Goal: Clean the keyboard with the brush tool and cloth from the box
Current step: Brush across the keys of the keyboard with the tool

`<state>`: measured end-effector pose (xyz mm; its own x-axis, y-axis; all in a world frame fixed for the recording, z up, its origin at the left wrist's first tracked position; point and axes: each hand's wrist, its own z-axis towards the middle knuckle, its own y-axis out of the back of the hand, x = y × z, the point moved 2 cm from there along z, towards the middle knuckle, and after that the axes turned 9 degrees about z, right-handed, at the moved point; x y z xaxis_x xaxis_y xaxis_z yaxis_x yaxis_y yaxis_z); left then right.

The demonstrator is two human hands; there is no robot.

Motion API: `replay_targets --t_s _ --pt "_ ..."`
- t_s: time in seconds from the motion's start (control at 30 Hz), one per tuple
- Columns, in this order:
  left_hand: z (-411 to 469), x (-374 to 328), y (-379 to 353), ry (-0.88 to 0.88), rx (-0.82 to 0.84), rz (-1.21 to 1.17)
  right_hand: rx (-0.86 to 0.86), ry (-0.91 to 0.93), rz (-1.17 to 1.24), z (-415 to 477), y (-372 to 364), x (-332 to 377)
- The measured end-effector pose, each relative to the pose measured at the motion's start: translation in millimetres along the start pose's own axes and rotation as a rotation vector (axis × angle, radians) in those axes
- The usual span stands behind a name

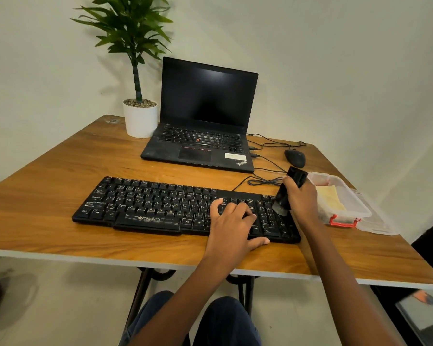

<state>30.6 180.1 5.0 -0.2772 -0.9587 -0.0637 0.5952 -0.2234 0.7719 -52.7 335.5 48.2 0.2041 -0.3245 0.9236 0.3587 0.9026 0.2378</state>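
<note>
Risk: dust swept off the flat black plastic keyboard (185,208), centre frame, toward the clear plastic box (340,196) with yellow cloth (331,197) at right. Right hand (301,198) wrapped around the black brush tool (288,193), bristles on the numpad keys. Left hand (231,221) spread flat on keys, steadying; accidental keypresses possible. Brown wooden table (60,183), pale wall, black laptop (203,116) upper centre.
</note>
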Motion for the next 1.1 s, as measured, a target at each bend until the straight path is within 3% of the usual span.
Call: replay_targets --t_s 0.2,0.43,0.6,0.83,1.0,1.1 --pt "0.8 0.0 0.9 -0.004 0.011 0.0 -0.008 0.043 -0.006 18.6 -21.4 4.4" --pt "0.7 -0.1 1.0 -0.009 -0.001 0.03 -0.028 -0.035 0.114 2.1 5.9 -11.3" --pt "0.8 0.7 -0.8 -0.012 0.006 0.019 0.014 -0.036 0.009 13.6 -0.7 -5.5" --pt "0.8 0.7 -0.7 -0.011 -0.007 -0.003 -0.017 0.013 0.043 22.5 -16.2 -2.9" --pt "1.0 -1.4 1.0 -0.009 -0.001 0.022 -0.08 -0.091 0.159 5.2 10.0 -10.0" --pt "1.2 0.8 0.0 -0.006 -0.008 0.025 -0.021 -0.102 0.084 6.3 16.9 -10.4"
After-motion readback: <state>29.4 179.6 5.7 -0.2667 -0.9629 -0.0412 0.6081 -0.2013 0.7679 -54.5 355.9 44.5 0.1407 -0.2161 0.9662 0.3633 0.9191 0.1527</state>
